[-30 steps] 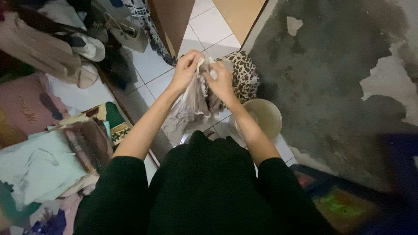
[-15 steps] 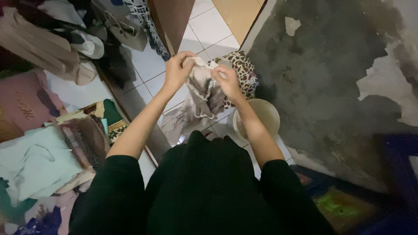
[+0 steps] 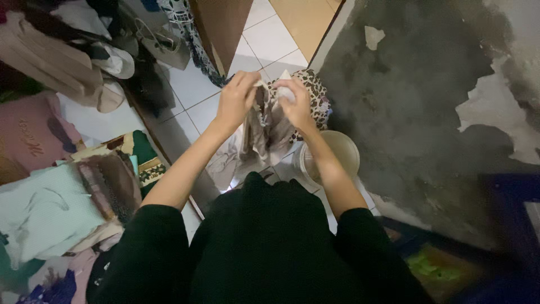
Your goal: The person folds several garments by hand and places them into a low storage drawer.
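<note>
My left hand (image 3: pixel 233 102) and my right hand (image 3: pixel 293 104) are raised in front of me, close together, both gripping the top edge of a light beige-grey cloth (image 3: pixel 260 132). The cloth hangs down between my forearms in loose folds toward my dark clothing. Behind my right hand lies a leopard-print cloth (image 3: pixel 318 98) on the tiled floor.
A pale round bucket (image 3: pixel 344 153) stands on the floor under my right forearm. Stacks of folded clothes (image 3: pixel 62 191) fill shelves at the left. Bags and garments (image 3: pixel 84 50) hang at the upper left. A dark, peeling wall (image 3: pixel 427 95) rises at the right.
My hands moved apart a little while pulling the cloth, then came closer together again at its top edge. The view has shifted slightly.
</note>
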